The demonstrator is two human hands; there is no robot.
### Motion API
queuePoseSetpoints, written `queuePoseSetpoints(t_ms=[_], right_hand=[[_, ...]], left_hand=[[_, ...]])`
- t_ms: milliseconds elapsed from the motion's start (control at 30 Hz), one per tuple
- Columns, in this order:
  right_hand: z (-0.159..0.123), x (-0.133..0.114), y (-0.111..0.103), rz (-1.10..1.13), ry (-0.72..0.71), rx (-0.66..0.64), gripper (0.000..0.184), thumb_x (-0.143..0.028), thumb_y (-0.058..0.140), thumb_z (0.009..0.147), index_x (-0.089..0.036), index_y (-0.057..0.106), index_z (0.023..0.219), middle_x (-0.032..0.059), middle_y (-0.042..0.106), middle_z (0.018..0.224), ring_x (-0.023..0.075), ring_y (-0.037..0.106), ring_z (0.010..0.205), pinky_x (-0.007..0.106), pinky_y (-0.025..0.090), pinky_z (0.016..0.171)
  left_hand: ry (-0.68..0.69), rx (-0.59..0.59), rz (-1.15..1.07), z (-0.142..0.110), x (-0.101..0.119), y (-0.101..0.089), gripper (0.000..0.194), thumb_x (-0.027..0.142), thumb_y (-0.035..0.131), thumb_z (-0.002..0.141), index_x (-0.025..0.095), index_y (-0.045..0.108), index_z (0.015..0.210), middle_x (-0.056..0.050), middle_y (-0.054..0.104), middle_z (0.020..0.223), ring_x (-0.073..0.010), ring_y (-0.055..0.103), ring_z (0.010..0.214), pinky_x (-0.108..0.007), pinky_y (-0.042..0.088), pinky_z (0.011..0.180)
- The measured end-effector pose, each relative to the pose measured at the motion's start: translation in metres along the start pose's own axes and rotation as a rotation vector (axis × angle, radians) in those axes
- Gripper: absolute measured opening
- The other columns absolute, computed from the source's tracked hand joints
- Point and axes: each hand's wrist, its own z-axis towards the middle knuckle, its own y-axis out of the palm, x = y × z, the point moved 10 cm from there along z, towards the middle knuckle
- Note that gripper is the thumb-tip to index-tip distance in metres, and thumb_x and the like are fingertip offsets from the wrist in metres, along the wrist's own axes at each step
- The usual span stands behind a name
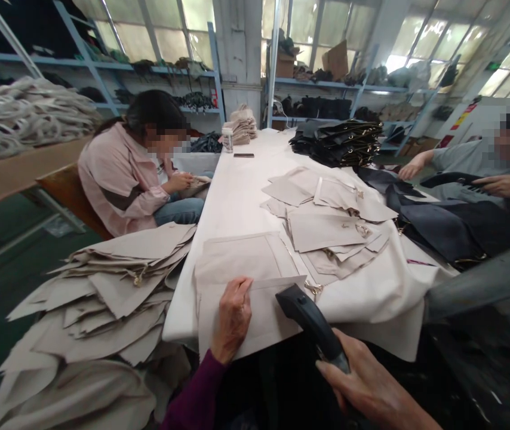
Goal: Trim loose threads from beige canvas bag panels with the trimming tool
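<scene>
My right hand [349,367] is wrapped round the handle of a black electric hair clipper [311,316]. The clipper's head points up and to the left, close to the right edge of a beige fabric panel [264,319]. On that panel lies my left hand [234,313], its fingers curled together and pinching the upper edge of the cloth. Its lower edge hangs over the front of the table. Beneath it and further back rests another beige panel [241,257] with a stitched seam. A metal clasp [314,289] sits just right of the panel I hold.
Loose beige pieces [326,230] with metal fittings spread over the white-covered table [223,203]. A tall beige pile [103,298] stands at left. Black pieces [335,142] are stacked at the back. Co-workers sit left [120,179] and right [474,167], the right one handling black cloth.
</scene>
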Motion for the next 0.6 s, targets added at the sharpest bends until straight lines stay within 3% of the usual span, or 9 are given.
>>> queuePoseSetpoints(t_ms=[200,300,467,600], right_hand=[[0.032,-0.037,0.005,-0.029,-0.038,-0.018,0.002,-0.018,0.048,0.079,-0.02,0.046,0.079,-0.0088,0.049,0.048,0.0104,0.051,0.04,0.018,0.038,0.04],[0.04,-0.049,-0.009,-0.058,-0.062,0.0,0.006,-0.021,0.047,0.081,-0.02,0.047,0.075,-0.0071,0.052,0.045,0.0115,0.052,0.042,0.019,0.04,0.044],[0.017,-0.037,-0.044,-0.16,0.017,0.071,0.02,-0.031,0.048,0.086,-0.02,0.047,0.07,-0.0046,0.056,0.047,0.013,0.055,0.047,0.022,0.042,0.05],[-0.004,-0.018,-0.04,-0.197,0.056,0.025,0.022,-0.034,0.046,0.089,-0.019,0.048,0.072,-0.005,0.054,0.047,0.0129,0.051,0.047,0.023,0.04,0.051]], left_hand=[[-0.018,-0.064,-0.031,-0.001,-0.005,0.007,0.036,0.0,0.039,0.081,0.016,0.058,0.107,-0.01,0.059,0.103,-0.0217,0.056,0.098,-0.039,0.05,0.089],[-0.043,-0.035,-0.05,-0.001,-0.01,0.006,0.04,-0.002,0.037,0.079,0.017,0.058,0.107,-0.009,0.059,0.105,-0.0219,0.056,0.1,-0.039,0.05,0.09],[-0.067,0.01,-0.048,-0.001,-0.015,0.003,0.041,-0.005,0.035,0.076,0.013,0.059,0.104,-0.011,0.06,0.101,-0.0224,0.056,0.097,-0.039,0.05,0.089],[-0.069,0.009,-0.053,0.0,-0.013,0.002,0.042,-0.005,0.035,0.076,0.014,0.058,0.104,-0.01,0.06,0.101,-0.0222,0.056,0.097,-0.039,0.05,0.088]])
